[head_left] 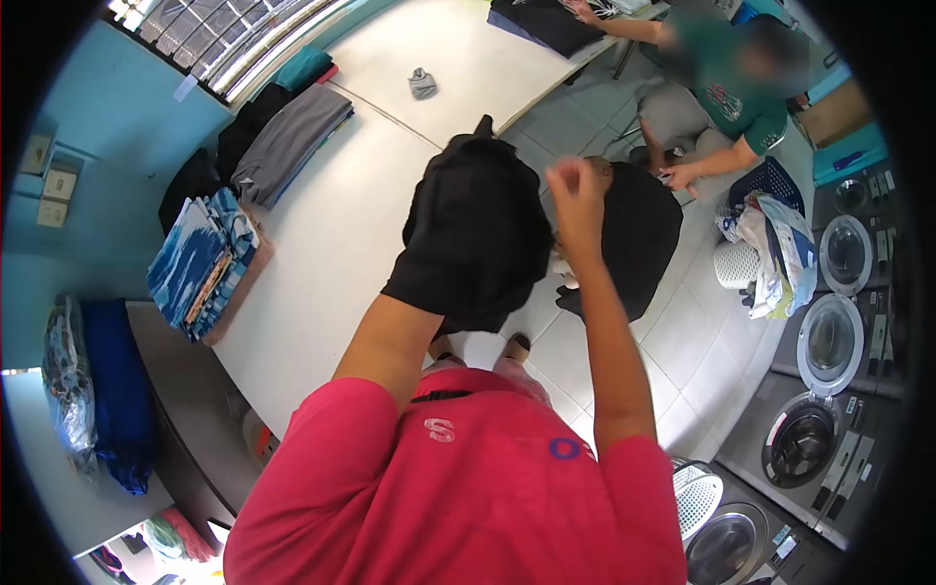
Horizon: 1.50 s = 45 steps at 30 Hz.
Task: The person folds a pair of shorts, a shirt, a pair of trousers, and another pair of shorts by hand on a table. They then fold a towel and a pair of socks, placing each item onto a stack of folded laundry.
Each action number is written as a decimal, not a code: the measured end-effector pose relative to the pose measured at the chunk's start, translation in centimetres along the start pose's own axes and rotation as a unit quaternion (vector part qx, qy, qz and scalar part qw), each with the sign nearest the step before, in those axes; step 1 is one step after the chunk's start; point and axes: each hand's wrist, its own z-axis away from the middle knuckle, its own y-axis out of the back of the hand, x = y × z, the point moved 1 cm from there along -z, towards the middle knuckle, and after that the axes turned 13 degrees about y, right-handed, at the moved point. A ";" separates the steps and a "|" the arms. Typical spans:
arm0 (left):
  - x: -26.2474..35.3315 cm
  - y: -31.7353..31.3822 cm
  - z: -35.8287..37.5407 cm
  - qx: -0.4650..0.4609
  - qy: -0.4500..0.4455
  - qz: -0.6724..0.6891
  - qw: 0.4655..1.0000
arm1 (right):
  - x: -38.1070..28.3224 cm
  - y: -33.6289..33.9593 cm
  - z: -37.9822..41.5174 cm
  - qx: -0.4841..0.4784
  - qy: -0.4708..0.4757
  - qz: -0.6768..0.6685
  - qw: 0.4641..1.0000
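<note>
Black cloth [478, 229] hides the left hand — the right fingers [562, 181] look blurred, the red shirt [468, 497] cropped below.

Premises appear to be a laundry of working scale rather than a household one. Grey front-loading machines with round glass doors [799, 445] line the right side; washer or dryer cannot be determined. A long white smooth-topped table [322, 229] carries folded textiles, including a grey cloth stack [292, 141] and a blue-and-white patterned stack [195, 258]. A dark blue perforated plastic basket [775, 178] stands with loose laundry [780, 239] beside it. A clear-plastic-wrapped bundle [66, 375] lies at left. The floor is pale square tile [673, 361]; the walls are light-blue painted [97, 107].
</note>
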 end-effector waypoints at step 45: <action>-3.5 -9.9 18.5 -0.251 0.002 0.914 0.320 | -5.4 -4.6 7.9 -0.184 -0.479 -0.548 0.661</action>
